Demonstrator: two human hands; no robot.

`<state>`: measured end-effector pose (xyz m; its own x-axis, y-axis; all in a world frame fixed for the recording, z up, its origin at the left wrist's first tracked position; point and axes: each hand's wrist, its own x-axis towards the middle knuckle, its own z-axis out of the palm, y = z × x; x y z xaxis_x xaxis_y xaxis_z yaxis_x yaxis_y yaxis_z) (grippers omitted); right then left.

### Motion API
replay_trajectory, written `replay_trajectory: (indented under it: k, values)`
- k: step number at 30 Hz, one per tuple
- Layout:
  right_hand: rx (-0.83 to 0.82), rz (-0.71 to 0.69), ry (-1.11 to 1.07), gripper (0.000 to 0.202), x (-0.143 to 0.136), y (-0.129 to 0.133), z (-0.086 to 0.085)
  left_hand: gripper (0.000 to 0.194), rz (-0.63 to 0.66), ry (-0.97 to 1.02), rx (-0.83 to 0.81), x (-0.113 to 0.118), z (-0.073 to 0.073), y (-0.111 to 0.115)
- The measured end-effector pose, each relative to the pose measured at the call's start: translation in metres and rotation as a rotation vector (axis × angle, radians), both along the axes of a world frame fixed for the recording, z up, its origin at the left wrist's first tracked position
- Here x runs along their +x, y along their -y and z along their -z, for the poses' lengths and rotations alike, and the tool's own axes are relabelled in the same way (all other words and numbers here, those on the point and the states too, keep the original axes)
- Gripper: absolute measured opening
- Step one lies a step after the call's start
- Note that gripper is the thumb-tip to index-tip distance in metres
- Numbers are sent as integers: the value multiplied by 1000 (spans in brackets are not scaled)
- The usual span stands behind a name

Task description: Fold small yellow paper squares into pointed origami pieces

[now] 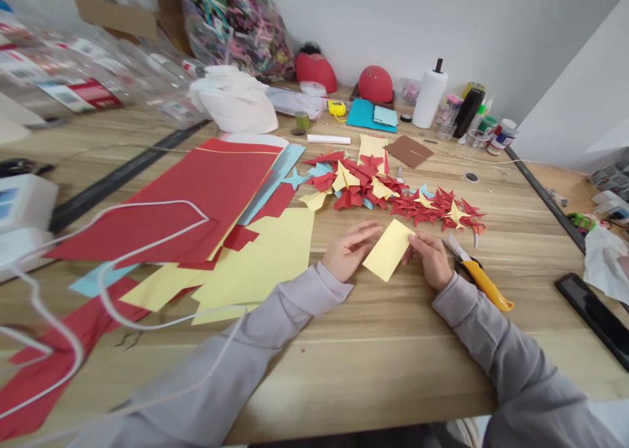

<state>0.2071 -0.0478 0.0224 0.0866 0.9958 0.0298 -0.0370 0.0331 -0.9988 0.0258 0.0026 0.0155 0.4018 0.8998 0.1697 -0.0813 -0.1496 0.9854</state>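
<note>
A small yellow paper rectangle (388,250) is tilted above the wooden table, its right corner pinched between the thumb and fingers of my right hand (432,258). My left hand (350,250) is at the paper's left edge with its fingers stretched out, not closed on it; whether they touch it I cannot tell. Just beyond both hands lies a heap of folded red paper pieces (361,183), with some yellow and light blue ones among them. Star-shaped red pieces (417,205) spread to its right. A yellow-handled utility knife (486,284) rests by my right wrist, with dark scissor-like handles partly under it.
Large red sheets (196,199) and cut yellow sheets (265,251) cover the left side, crossed by a white cable (147,205). Bottles and jars (501,137) stand at the back right, near a white roll (430,97). A black phone (594,317) lies at the right edge.
</note>
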Motion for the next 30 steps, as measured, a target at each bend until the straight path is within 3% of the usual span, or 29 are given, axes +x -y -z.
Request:
replay_trajectory:
  k: [4,7,10,14,24,30]
  values:
    - [-36,-35,37,38,-1,-1,-2,24,114,-8,183,0,-3,2]
    - [-11,-20,67,41,-4,0,-3,22,86,-32,196,0,-5,3]
    - [16,-11,125,44,-5,1,-3,28,31,-94,77,0,-3,2]
    - [21,-45,186,44,-4,2,-3,33,49,-105,-84,0,0,1]
    - [6,-122,163,32,-5,2,2,32,132,-64,-184,3,-3,4]
    - [32,-100,211,31,-6,2,4,36,146,-9,-253,4,1,4]
